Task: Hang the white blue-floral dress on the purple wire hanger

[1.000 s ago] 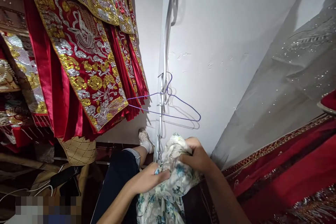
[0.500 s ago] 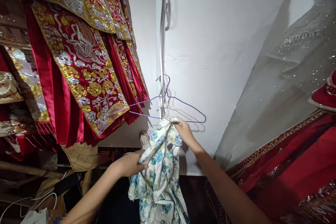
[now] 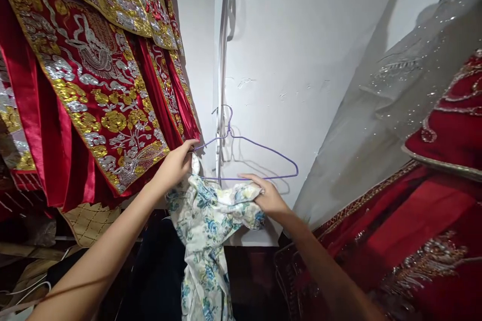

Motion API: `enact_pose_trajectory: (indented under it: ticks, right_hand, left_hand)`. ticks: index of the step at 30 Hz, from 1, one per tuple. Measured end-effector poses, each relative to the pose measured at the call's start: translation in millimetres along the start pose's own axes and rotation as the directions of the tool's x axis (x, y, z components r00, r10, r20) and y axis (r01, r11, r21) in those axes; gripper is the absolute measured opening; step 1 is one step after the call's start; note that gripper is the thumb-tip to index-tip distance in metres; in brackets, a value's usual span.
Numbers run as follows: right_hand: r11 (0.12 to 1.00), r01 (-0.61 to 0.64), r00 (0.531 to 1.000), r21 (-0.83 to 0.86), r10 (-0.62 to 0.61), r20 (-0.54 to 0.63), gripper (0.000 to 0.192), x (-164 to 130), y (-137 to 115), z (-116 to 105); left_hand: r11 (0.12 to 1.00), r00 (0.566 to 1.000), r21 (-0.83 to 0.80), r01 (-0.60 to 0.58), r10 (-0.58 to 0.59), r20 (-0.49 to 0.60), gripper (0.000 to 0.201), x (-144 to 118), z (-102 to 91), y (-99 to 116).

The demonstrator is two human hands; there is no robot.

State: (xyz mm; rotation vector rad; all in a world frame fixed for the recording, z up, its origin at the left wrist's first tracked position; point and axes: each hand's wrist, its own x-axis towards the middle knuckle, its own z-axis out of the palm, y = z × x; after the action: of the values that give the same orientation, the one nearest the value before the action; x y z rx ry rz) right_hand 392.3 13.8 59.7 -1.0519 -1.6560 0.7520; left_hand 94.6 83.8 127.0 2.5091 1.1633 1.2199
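1. Left hand (image 3: 176, 164): fingers closed, pinching the left end of the purple wire hanger (image 3: 251, 158) together with a corner of the floral garment (image 3: 209, 220).
2. Right hand (image 3: 266, 195): fingers curled shut on the garment's upper edge, just under the hanger's bottom wire.
3. Floral garment: white with blue flowers, stretched between both hands, remainder hanging down at centre.
4. Hanger: hooked on a metal wall strip (image 3: 222, 60) against the white wall (image 3: 301, 50).
5. Red embroidered robes (image 3: 94, 75) hang left; red fabric (image 3: 425, 220) lies right.
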Motion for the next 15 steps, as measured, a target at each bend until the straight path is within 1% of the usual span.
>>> enact_pose_trajectory:
  ticks: [1,2,3,4,5,6,7,8,9,10,11,12,13,14,15]
  right_hand:
    - [1.000,-0.004,0.998,0.006,0.004,-0.057,0.061,-3.3,-1.3,-1.5]
    - [1.000,-0.003,0.987,0.001,0.003,-0.159,0.075,-5.1,-2.3,-6.7]
    - [1.000,0.000,0.960,-0.016,-0.004,-0.281,0.084,-5.3,-3.2,-15.2]
    - [0.999,0.002,0.920,-0.046,-0.020,-0.391,0.088,-4.1,-4.4,-26.5]
    - [0.996,-0.003,0.886,-0.085,-0.037,-0.462,0.083,-1.7,-6.0,-39.8]
    - [0.992,-0.014,0.874,-0.124,-0.048,-0.484,0.071,1.1,-8.1,-54.0]
    - [0.988,-0.031,0.888,-0.149,-0.042,-0.458,0.055,3.9,-10.9,-68.4]
    - [0.986,-0.051,0.923,-0.156,-0.014,-0.385,0.041,6.1,-14.5,-82.1]
    - [0.986,-0.078,0.960,-0.147,0.035,-0.278,0.033,7.6,-18.6,-94.4]
    - [0.984,-0.118,0.982,-0.130,0.096,-0.162,0.030,8.3,-23.2,-104.8]
    - [0.979,-0.170,0.984,-0.113,0.164,-0.064,0.028,8.5,-27.8,-112.7]
    - [0.969,-0.228,0.973,-0.096,0.229,-0.005,0.027,8.5,-32.1,-117.6]
    - [0.956,-0.286,0.958,-0.071,0.287,0.008,0.026,8.6,-35.6,-119.3]
    - [0.945,-0.325,0.945,-0.033,0.325,-0.024,0.025,9.1,-38.3,-117.7]
    - [0.943,-0.331,0.939,0.018,0.332,-0.092,0.024,10.0,-39.9,-113.1]
  left_hand:
    - [1.000,1.000,0.029,-0.003,0.004,-0.010,0.041,1.8,0.7,-5.6]
    - [0.998,1.000,0.060,-0.009,0.010,-0.013,0.039,2.7,0.8,-11.0]
    - [0.996,1.000,0.087,-0.018,0.019,-0.016,0.036,2.9,0.4,-15.6]
    - [0.994,0.999,0.108,-0.029,0.031,-0.019,0.034,2.7,-0.5,-18.9]
    - [0.991,0.999,0.124,-0.041,0.044,-0.024,0.034,2.4,-1.6,-20.8]
    - [0.989,0.998,0.140,-0.051,0.056,-0.033,0.032,2.2,-3.0,-21.5]
    - [0.987,0.997,0.154,-0.051,0.059,-0.051,0.031,2.2,-4.6,-21.5]
    - [0.986,0.996,0.164,-0.031,0.044,-0.072,0.030,2.4,-6.2,-21.2]
    - [0.987,0.996,0.163,0.009,0.005,-0.086,0.030,2.7,-7.9,-20.9]
    - [0.987,0.995,0.148,0.069,-0.056,-0.088,0.031,3.2,-9.6,-20.9]
    - [0.982,0.988,0.125,0.140,-0.130,-0.084,0.034,3.7,-11.3,-21.1]
    - [0.973,0.977,0.101,0.206,-0.199,-0.078,0.037,4.2,-12.9,-21.3]
    - [0.963,0.966,0.087,0.256,-0.251,-0.066,0.040,4.7,-14.1,-21.3]
    - [0.956,0.959,0.083,0.280,-0.276,-0.058,0.042,5.3,-14.9,-20.7]
    - [0.957,0.960,0.086,0.279,-0.274,-0.058,0.043,6.2,-15.2,-19.2]
